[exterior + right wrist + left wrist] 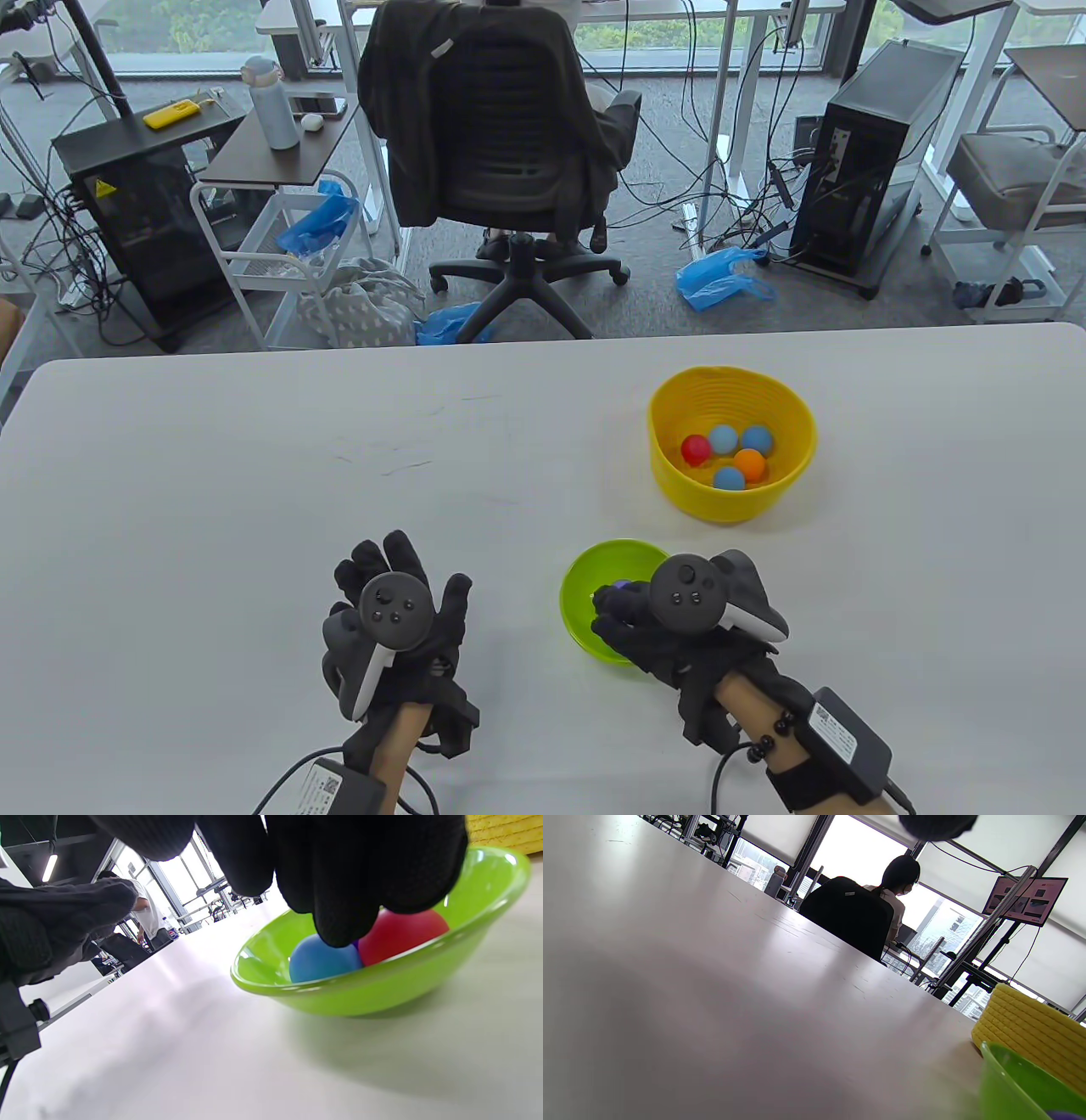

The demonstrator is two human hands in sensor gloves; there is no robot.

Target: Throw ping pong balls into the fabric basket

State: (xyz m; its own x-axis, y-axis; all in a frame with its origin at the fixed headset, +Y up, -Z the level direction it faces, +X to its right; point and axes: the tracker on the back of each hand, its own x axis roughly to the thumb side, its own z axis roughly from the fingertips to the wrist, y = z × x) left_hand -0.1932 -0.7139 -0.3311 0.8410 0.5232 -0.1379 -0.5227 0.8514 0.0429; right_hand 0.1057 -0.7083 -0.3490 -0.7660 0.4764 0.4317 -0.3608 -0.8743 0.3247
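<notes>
1. White table (254,475) fills the near field; beyond it lie an office floor with a black chair (492,144), a PC tower (874,153) and blue bags (721,280).
2. No readable writing; the labels on the wrist packs are too small to read.
3. Basket (731,441): yellow, ribbed, far right on the table. Inside are two blue balls, one red, one orange and a third blue.
4. Green bowl (594,586) sits nearer than the basket. The right wrist view shows a blue ball (320,961) and a red ball (403,933) in it.
5. Right hand (653,620) is over the bowl, fingertips (343,925) curled down onto the balls; whether one is pinched I cannot tell.
6. Left hand (394,611) lies flat on the table, fingers spread, holding nothing.
</notes>
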